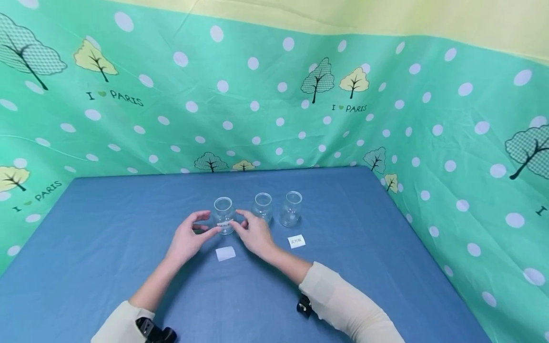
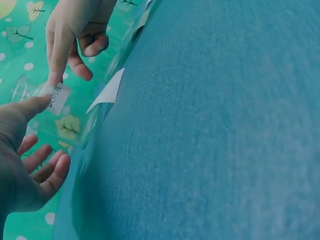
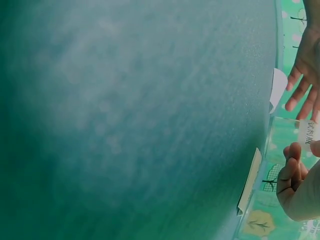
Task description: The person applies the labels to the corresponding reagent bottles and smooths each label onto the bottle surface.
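Green dotted fabric (image 1: 253,88) behind, blue-covered desk (image 1: 128,214). Glass jar (image 1: 222,206) stands on it between left grip (image 1: 187,240) and right grip (image 1: 256,234); both unclenched, thumbs pressing its paper label (image 1: 223,224). Glass probably light, rigid, slick, breakable; label thin, bendy. Best hold: jar's body, below the rim.

Both arms reach in from the near side, sloping inward; pale sleeves (image 1: 349,297) end short of the wrists, leaving the forearms (image 1: 156,281) bare. Left hand (image 1: 188,234) and right hand (image 1: 256,233) face each other, raised about midway between the table's (image 1: 364,267) left and right edges. Left thumb (image 2: 35,106) extended, fingers spread and softly bent. Right thumb (image 2: 59,62) straight, lower fingers curving in loosely. Thumb tips close together, apart.
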A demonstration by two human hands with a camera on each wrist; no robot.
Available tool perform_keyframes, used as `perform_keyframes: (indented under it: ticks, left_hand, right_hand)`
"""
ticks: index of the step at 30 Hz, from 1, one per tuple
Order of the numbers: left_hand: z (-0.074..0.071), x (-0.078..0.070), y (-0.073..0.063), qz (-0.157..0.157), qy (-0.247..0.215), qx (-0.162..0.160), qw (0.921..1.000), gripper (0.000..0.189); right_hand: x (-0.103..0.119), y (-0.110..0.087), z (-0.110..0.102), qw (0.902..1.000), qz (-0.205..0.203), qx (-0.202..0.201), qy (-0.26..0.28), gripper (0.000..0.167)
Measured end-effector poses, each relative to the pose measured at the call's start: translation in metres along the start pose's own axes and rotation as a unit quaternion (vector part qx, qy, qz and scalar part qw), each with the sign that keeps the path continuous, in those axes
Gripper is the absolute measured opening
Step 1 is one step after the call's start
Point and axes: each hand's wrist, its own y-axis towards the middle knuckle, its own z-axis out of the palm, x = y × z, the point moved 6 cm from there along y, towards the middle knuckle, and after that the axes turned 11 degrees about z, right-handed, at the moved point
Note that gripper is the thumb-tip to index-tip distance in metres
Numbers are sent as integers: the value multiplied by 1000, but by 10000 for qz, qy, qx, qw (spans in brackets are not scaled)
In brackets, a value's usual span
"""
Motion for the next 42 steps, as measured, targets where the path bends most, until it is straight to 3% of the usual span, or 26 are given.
perform_keyframes:
  ticks: [10, 18, 24, 30, 42]
  left_hand:
    - [3, 2, 5, -129, -293, 75, 9995, 61]
    - [2, 2, 3, -77, -300, 181, 9994, 57]
    - [1, 1, 4, 52, -389, 250, 9989, 55]
    - [1, 0, 6, 59, -284, 325, 9991, 60]
    - [2, 0, 10, 44, -102, 409, 9991, 61]
  right_hand:
    - [0, 0, -1, 10000, -32, -15, 36, 41]
    - [0, -2, 0, 9999, -86, 7, 132, 38]
    - [1, -2, -1, 9994, 99, 132, 295, 39]
    - [1, -1, 0, 9987, 224, 378, 267, 45]
    - [-1, 1, 0, 9989, -15, 330, 322, 40]
